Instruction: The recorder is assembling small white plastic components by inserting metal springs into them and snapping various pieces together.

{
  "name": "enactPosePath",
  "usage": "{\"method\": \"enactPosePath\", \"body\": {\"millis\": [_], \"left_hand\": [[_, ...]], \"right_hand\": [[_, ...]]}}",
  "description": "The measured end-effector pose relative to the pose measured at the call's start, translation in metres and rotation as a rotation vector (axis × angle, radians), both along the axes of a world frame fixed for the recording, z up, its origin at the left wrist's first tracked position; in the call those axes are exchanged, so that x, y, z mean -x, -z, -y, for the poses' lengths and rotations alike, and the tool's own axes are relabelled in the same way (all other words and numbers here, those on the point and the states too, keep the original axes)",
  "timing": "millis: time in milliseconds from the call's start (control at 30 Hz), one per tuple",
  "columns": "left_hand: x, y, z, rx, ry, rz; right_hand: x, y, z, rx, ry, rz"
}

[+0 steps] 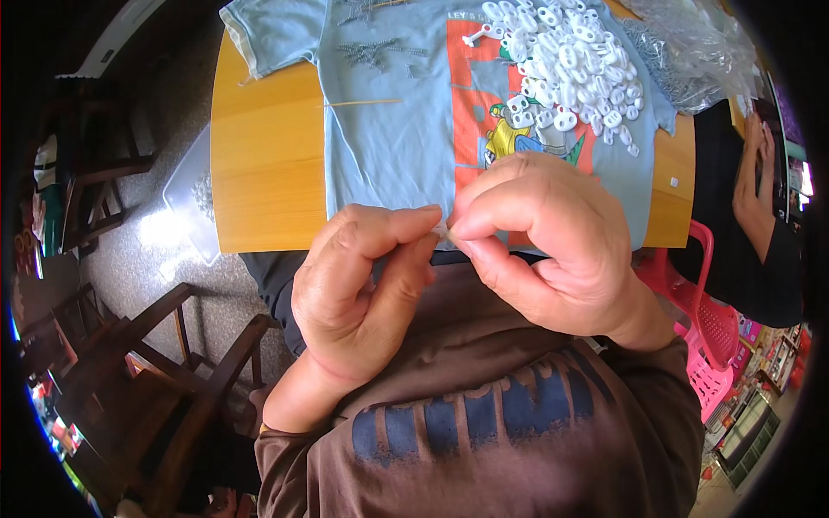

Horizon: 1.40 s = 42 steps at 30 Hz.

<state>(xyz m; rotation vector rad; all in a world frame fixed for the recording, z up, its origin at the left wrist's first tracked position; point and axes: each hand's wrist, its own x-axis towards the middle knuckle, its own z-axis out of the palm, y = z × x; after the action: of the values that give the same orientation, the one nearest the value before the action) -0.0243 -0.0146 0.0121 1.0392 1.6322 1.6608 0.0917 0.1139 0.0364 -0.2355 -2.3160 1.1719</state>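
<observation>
My left hand and my right hand meet in front of my chest, just off the near edge of the table. Each is closed in a pinch, thumb against forefinger. Between the fingertips a tiny pale bit shows, too small to name. Beyond my hands a light blue T-shirt with a coloured print lies spread on the table. Heaped on its right part are many small white oval plastic pieces with holes. Small grey pieces, perhaps springs, lie on its left part, near a thin tan stick.
The wooden table shows on both sides of the shirt. A single white piece lies at its right. Clear plastic bags fill the far right corner. Another person's hands are at right, above a pink plastic chair. Dark wooden chairs stand left.
</observation>
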Motion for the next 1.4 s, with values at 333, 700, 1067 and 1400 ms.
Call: {"method": "enactPosePath", "body": {"millis": [333, 700, 1067, 1400], "left_hand": [[-0.002, 0.001, 0.001, 0.032, -0.010, 0.276], [-0.002, 0.003, 0.005, -0.017, 0.027, 0.568], [-0.008, 0.007, 0.000, -0.048, -0.061, 0.385], [-0.013, 0.010, -0.004, 0.038, -0.123, 0.528]], "right_hand": [[-0.001, 0.003, 0.000, 0.068, -0.003, 0.036], [-0.001, 0.007, 0.004, 0.111, -0.007, -0.004], [0.004, 0.011, 0.008, 0.022, 0.106, -0.106], [0.003, 0.027, 0.014, 0.048, 0.220, -0.184]]}}
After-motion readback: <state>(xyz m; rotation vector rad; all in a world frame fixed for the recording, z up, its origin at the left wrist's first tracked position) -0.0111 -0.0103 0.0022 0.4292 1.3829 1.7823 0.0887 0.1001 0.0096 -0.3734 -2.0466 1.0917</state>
